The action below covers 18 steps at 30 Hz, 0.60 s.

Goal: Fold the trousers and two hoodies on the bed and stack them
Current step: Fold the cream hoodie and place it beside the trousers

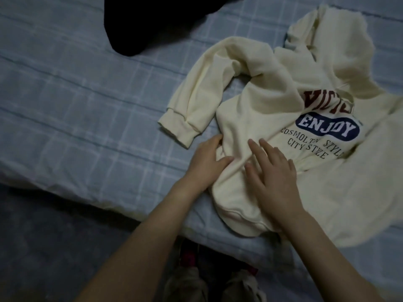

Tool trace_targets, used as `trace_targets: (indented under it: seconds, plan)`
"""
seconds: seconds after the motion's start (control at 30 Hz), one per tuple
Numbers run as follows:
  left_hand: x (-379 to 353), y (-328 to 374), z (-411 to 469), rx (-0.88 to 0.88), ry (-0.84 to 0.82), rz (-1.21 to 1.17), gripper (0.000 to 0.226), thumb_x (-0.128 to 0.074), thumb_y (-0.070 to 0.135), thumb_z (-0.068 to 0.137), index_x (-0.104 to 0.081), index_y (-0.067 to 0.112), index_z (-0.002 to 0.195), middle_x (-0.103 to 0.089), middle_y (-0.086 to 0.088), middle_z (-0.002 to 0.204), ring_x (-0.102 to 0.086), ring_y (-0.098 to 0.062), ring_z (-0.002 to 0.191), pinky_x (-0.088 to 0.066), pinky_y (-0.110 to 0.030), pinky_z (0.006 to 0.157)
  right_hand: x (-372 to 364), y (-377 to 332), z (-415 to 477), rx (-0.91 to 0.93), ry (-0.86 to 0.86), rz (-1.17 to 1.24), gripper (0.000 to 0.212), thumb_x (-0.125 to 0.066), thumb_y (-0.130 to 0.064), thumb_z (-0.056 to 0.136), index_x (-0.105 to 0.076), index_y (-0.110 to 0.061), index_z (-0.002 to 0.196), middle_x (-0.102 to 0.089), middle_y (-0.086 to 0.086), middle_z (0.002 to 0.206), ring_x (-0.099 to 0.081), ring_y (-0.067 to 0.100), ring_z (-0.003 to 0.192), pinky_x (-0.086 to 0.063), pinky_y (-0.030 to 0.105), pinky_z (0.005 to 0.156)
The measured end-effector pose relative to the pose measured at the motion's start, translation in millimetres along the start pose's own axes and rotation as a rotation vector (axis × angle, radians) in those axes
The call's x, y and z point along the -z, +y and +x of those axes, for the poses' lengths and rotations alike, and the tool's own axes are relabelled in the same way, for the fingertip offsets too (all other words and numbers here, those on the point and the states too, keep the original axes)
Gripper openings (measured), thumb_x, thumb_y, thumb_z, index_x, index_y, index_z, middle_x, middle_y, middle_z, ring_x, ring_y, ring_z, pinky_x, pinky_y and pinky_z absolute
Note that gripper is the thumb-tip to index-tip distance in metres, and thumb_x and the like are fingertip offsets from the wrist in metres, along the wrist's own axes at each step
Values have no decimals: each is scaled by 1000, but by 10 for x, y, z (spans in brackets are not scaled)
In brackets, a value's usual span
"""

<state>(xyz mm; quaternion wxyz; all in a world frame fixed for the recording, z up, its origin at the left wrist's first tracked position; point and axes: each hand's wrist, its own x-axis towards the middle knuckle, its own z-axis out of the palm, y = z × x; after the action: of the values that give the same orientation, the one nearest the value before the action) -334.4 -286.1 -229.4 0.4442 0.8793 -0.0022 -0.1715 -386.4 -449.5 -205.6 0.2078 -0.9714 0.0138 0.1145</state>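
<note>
left grip: my left grip (207, 159) is clamped on the side edge of the cream hoodie (272, 101); thumb on top, fingers tucked under the cloth
right grip: my right grip (272, 168) lies flat on the lower front, fingers apart; it holds nothing
hoodie: print up, unfolded, hem close to the edge of the bed (65, 94)
risk: if i pull the side over with too little pressure, the thick cloth may bunch, or the hem may slide off the bed
in the way: the bent sleeve (192, 94) could get trapped in the fold
around: a dark garment (152, 25) well apart at the top, kind unclear; shoes (218, 284) below
</note>
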Motion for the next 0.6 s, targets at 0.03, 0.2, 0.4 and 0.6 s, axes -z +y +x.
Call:
trace_targets:
  seconds: [0.03,0.2,0.4,0.6]
  plan:
    - [22,3,-4,14,0,-78,53,-75,17,85,-55,9,133,-66,-10,116,-61,-23,106,-47,-34,92,-29,-3,7,-20,-18,-15,55,-36,-47,101,-26,-38,155,-24,-7,163,-24,27,148,-15,55,119]
    - [752,-168,-388,-43,288,-330,42,-83,15,75,-70,29,113,-69,22,99,-59,19,83,-41,0,74,11,-45,-83,-11,12,-26,58,-26,-59,97,-18,-48,153,-21,-4,164,-23,31,148,-16,59,117]
    - [1298,-771,-811,252,234,89,26,-70,15,87,-71,21,112,-70,-1,96,-63,-13,81,-47,-20,75,-170,-199,38,10,-168,-210,56,-22,-59,99,-19,-48,154,-9,-6,167,-9,23,152,-12,59,118]
    - [783,-489,-630,-275,303,622,51,-48,30,94,-48,11,141,-48,-17,143,-44,-38,129,-35,-49,107,-229,-372,93,27,100,-128,64,-22,-51,94,-39,-29,152,-38,4,158,-32,31,145,-23,58,115]
